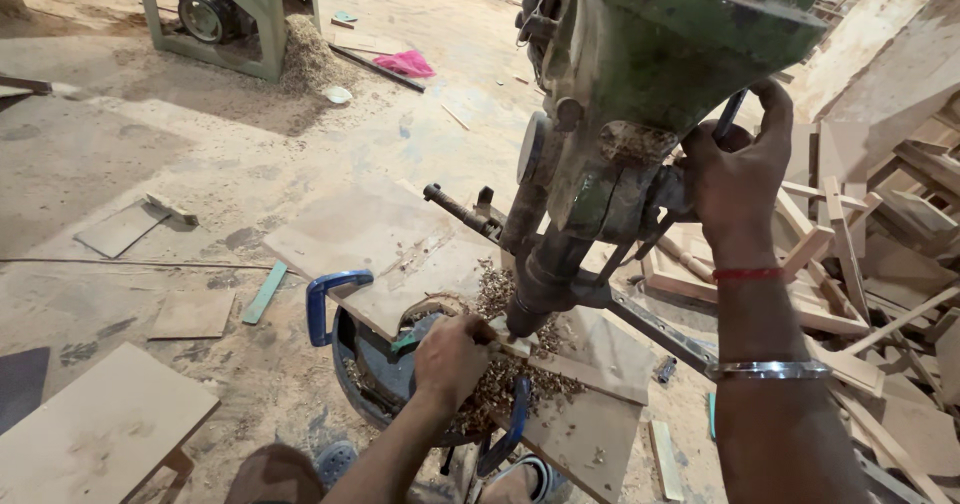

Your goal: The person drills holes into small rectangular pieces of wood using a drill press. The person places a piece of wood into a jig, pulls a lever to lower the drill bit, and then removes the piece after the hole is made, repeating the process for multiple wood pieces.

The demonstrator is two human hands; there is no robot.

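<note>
A green drill press (640, 74) stands right in front of me, its dark spindle (545, 284) pointing down onto a small pale wood piece (515, 344). My left hand (450, 359) holds that piece down on the round machine table (365, 364), among wood shavings (500, 379). My right hand (735, 169) is raised and closed around the dark feed lever (728, 116) on the machine's right side. A red thread and a metal bangle (768, 370) sit on that wrist.
Blue clamps (325, 299) grip boards (380, 239) to the machine table. Scrap wood pieces (860, 254) are piled at right. Another green machine (230, 9) with a sawdust heap stands far left. Loose boards (95, 429) lie on the dusty floor, a pink cloth (405, 63) farther off.
</note>
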